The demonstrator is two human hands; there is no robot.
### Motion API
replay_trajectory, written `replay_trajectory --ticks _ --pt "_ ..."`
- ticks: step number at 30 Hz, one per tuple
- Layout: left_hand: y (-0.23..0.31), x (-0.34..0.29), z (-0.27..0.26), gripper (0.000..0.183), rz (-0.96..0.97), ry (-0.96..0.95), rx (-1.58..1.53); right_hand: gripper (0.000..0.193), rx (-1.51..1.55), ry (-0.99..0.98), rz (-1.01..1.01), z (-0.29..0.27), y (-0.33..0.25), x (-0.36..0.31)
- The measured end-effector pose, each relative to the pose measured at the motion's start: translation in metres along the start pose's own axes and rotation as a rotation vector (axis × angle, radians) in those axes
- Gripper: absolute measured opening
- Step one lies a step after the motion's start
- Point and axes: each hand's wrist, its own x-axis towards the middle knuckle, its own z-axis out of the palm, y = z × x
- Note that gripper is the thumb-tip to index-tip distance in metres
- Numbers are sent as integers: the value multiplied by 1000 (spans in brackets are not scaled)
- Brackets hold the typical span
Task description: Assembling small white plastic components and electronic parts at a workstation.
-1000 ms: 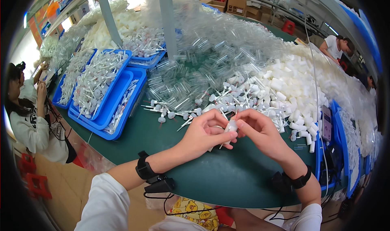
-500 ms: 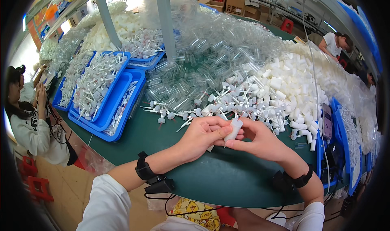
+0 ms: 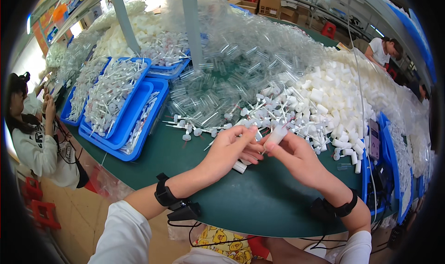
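My right hand [image 3: 299,159] pinches a small whitish, translucent cylinder [image 3: 277,135] between thumb and fingers, tilted with its upper end away from me. Close on its left, my left hand [image 3: 230,149] has its thumb and forefinger drawn together; a small white piece shows at their tips, too little of it to name. The left hand's other fingers are curled near the right hand's fingertips. A white cylinder [image 3: 239,166] lies on the green table [image 3: 259,199] just below my left fingers. Thin white sticks with round discs [image 3: 266,111] are heaped just beyond both hands.
Clear plastic tubes [image 3: 232,85] are piled farther back, and white cylinders [image 3: 329,97] are heaped at the right. Blue trays [image 3: 125,156] of disc-ended sticks stand on the left. A blue bin [image 3: 366,189] holds a phone [image 3: 373,141]. Other people sit left and far right.
My hands have drawn slightly apart. The cylinder both hands held has moved up and right with my right hand. The white cylinder under my left fingers has come into fuller view.
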Motion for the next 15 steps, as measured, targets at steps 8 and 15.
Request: replay_trajectory --ticks 8,15 --pt "0 10 -25 45 157 408 324 27 164 174 -26 -7 -9 4" --pt "8 11 -31 57 4 451 164 26 169 110 1 -7 -10 0"
